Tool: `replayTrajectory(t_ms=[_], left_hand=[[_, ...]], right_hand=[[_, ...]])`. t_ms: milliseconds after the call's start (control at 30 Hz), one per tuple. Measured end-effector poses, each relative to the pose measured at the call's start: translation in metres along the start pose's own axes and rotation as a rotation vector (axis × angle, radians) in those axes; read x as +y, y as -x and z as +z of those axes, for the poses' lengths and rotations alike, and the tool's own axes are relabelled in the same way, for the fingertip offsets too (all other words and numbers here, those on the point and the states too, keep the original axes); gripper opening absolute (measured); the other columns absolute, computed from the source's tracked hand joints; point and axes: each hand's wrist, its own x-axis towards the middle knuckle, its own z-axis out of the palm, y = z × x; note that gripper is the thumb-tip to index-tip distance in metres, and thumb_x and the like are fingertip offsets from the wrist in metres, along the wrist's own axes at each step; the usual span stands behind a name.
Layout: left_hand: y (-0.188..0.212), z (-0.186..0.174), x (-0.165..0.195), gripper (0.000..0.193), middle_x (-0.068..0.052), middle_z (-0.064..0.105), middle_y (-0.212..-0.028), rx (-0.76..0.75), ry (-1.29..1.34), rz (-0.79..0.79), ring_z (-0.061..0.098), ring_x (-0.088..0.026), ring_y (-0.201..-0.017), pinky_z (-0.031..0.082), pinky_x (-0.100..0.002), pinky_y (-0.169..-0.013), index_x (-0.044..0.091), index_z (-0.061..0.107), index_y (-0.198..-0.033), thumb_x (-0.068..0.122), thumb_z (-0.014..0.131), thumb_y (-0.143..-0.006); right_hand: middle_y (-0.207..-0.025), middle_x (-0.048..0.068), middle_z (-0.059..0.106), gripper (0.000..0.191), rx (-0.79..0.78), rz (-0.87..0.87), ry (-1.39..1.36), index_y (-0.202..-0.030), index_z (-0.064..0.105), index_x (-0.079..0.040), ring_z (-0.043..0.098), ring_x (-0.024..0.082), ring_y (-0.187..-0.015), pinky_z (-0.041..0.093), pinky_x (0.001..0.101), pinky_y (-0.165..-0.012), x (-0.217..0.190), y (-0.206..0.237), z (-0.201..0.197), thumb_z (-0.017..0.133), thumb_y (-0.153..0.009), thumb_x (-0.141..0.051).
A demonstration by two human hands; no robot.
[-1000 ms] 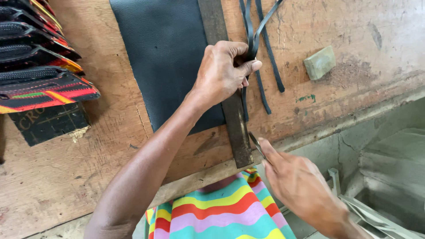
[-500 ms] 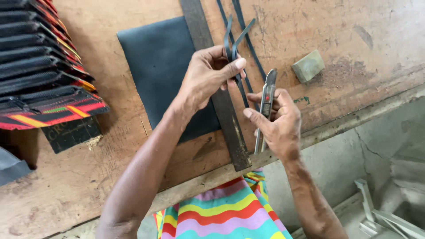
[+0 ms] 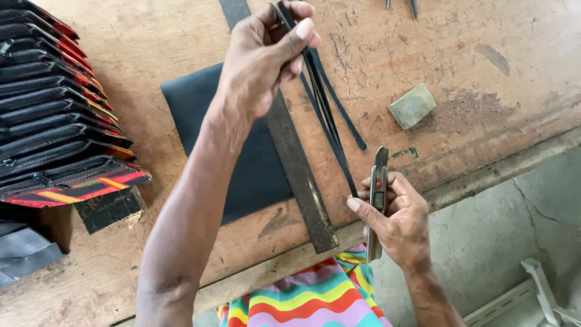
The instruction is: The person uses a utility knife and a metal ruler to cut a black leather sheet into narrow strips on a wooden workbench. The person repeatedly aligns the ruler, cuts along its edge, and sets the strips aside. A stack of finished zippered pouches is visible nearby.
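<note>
On the far left sits a stack of flat pouches (image 3: pixel 57 115), black with red and yellow edges, lying one over the other like fish scales. They look soft and bendy. Next to them a dark sheet (image 3: pixel 242 163) lies flat on the scratched wooden table (image 3: pixel 484 79). It looks smooth and thin, like leather or rubber, though it is hard to tell which.

The left hand (image 3: pixel 263 57) is raised above the table, with thumb and fingers pinched together on the top ends of some thin black strips (image 3: pixel 327 115). The strips hang down from that pinch and spread a little. They look very light and floppy, and they would likely bend or slip apart, so the best place to hold them is at the bunched ends.

Under the arm, a long metal ruler (image 3: pixel 299 175) lies across the sheet. It looks hard, straight and a bit rusty.

The right hand (image 3: pixel 396 221) is wrapped around a silver box cutter (image 3: pixel 376 200), pointing up, and its fingers meet the low ends of the strips. The knife looks stiff, and its tip may be sharp.

Further right rests a small grey-green block (image 3: pixel 411 106), maybe a stone.
</note>
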Motion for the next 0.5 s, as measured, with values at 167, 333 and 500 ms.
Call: replayTrajectory(t_ms=[167, 333, 500], left_hand=[[-0.061, 0.002, -0.013, 0.014, -0.007, 0.077, -0.088, 0.051, -0.269, 0.033, 0.064, -0.006, -0.061, 0.054, -0.02, -0.054, 0.004, 0.066, -0.111, 0.012, 0.072, -0.102], [-0.102, 0.005, -0.027, 0.012, -0.005, 0.077, -0.086, 0.009, -0.542, 0.09, 0.063, -0.005, -0.059, 0.054, -0.02, -0.052, 0.004, 0.065, -0.108, 0.012, 0.072, -0.102], [-0.114, 0.003, -0.035, 0.016, -0.004, 0.072, -0.093, 0.007, -0.732, 0.093, 0.065, -0.006, -0.062, 0.058, -0.02, -0.053, 0.004, 0.063, -0.109, 0.01, 0.073, -0.098]], right_hand=[[-0.085, 0.002, 0.073, 0.03, 0.085, -0.034, 0.051, -0.108, 0.063, -0.003, 0.059, 0.003, -0.06, 0.047, 0.0206, -0.048, 0.002, -0.036, 0.0, 0.081, -0.085, -0.009], [-0.083, 0.002, 0.072, 0.029, 0.1, -0.035, 0.137, -0.106, 0.063, -0.003, 0.06, 0.003, -0.064, 0.049, 0.021, -0.051, -0.002, -0.07, 0.002, 0.082, -0.085, -0.012], [-0.081, 0.001, 0.073, 0.031, 0.092, 0.013, 0.2, -0.106, 0.064, -0.003, 0.061, 0.004, -0.064, 0.049, 0.0225, -0.05, -0.002, -0.086, 0.002, 0.082, -0.084, -0.016]])
